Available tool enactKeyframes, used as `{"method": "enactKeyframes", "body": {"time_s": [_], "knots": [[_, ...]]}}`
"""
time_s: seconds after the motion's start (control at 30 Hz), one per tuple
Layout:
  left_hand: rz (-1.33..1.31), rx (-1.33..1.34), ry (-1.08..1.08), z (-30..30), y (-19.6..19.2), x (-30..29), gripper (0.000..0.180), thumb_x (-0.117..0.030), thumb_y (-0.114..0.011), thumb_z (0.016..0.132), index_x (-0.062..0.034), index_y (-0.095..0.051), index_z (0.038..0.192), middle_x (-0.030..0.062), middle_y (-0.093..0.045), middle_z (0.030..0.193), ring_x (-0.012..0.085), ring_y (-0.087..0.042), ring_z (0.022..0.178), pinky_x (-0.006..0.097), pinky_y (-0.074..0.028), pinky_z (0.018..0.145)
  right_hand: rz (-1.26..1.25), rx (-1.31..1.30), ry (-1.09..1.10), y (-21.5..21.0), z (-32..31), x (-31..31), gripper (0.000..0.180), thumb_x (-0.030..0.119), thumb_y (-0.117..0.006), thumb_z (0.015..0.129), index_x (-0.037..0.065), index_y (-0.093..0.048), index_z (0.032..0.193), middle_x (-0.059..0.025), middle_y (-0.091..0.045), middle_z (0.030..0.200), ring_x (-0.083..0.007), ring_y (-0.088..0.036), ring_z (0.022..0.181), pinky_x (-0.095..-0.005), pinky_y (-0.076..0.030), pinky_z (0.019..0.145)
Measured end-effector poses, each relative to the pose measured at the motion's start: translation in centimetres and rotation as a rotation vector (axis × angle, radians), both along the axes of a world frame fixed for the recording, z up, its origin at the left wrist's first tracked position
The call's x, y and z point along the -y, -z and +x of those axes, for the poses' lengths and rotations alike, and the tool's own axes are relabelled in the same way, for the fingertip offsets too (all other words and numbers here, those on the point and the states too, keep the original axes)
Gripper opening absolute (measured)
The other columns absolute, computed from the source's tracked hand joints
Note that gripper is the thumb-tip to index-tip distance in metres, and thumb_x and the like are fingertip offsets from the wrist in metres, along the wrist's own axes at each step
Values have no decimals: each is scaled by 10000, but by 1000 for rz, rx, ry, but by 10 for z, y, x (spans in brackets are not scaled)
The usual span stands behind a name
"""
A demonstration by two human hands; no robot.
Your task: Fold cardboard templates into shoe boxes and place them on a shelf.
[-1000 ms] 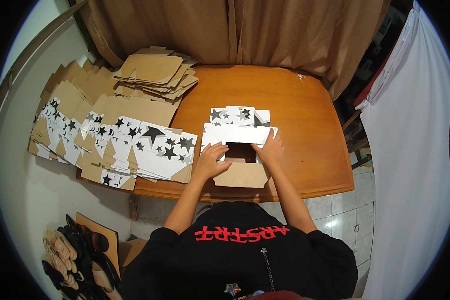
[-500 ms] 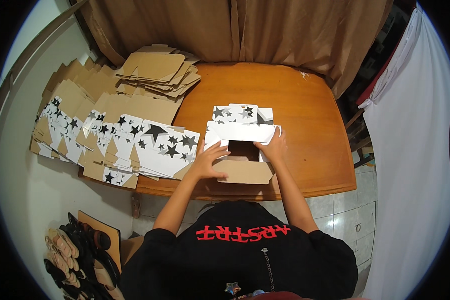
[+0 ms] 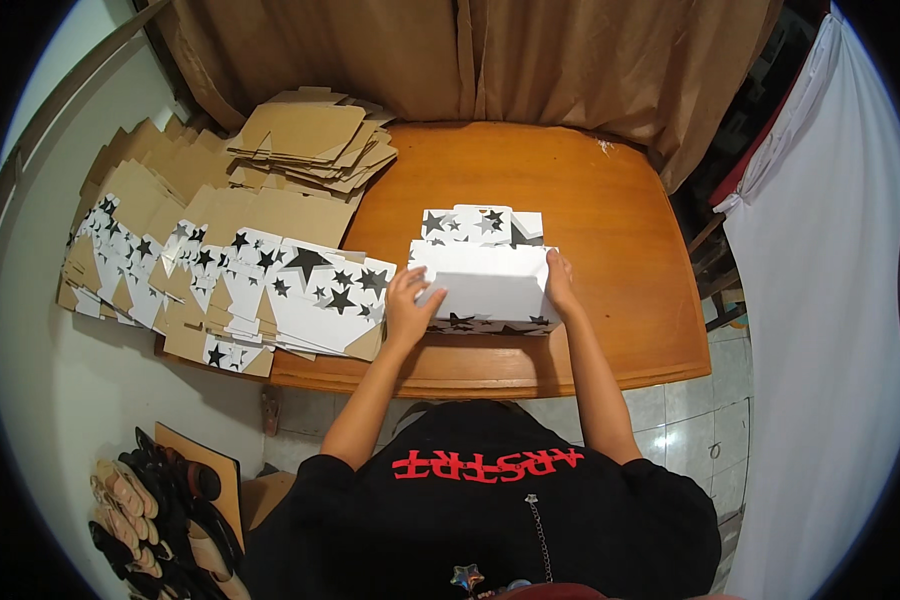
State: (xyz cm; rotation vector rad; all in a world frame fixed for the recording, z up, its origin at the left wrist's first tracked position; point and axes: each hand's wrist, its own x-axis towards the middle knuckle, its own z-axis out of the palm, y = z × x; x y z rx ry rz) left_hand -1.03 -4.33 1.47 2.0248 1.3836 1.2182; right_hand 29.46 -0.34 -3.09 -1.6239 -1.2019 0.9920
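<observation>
A white cardboard box [image 3: 485, 290] with black stars on its near side sits in front of me on the table. Its brown-backed near flap is no longer seen and a plain white panel covers the middle. At the far side its star-printed lid part [image 3: 482, 226] sticks out. My left hand [image 3: 408, 308] clasps the left end, fingers at the edge and thumb by the white panel. Around the right end is my right hand [image 3: 561, 283], its thumb along the upper corner and its other fingers largely hidden.
Flat star-printed cardboard blanks [image 3: 315, 290] lie overlapping on the left of the wooden table [image 3: 610, 250]. Behind them is a stack of brown folded cardboard [image 3: 305, 130]. Brown curtains [image 3: 570, 60] hang at the back, a white cloth [image 3: 820, 330] on the right. Shoes [image 3: 135, 500] stand lower left.
The box's near flap has been folded up and over, so the dark opening is covered by white card. My left hand has moved up slightly to the box's left end; the right stays at its end.
</observation>
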Motion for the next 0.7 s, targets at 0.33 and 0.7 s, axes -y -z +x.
{"method": "enactKeyframes", "body": {"time_s": [0.33, 0.7], "knots": [[-242, -37, -280, 12, 3, -11, 577, -199, -764, 618, -122, -509, 1130, 152, -368, 1277, 341, -376, 1174, 434, -331, 957, -59, 826, 122, -51, -61, 35, 817, 384, -676, 700, 22, -307, 1333, -258, -291, 1339, -389, -313, 1227, -499, -277, 986], [-201, -205, -110, -6, 1, -12, 713, -251, -791, 601, -55, -433, 1186, 233, -277, 1324, 418, -438, 1114, 435, -416, 896, -86, 1037, 113, -69, -78, 39, 800, 341, -711, 681, 73, -330, 1331, -196, -244, 1393, -361, -238, 1285, -624, -160, 1004]]}}
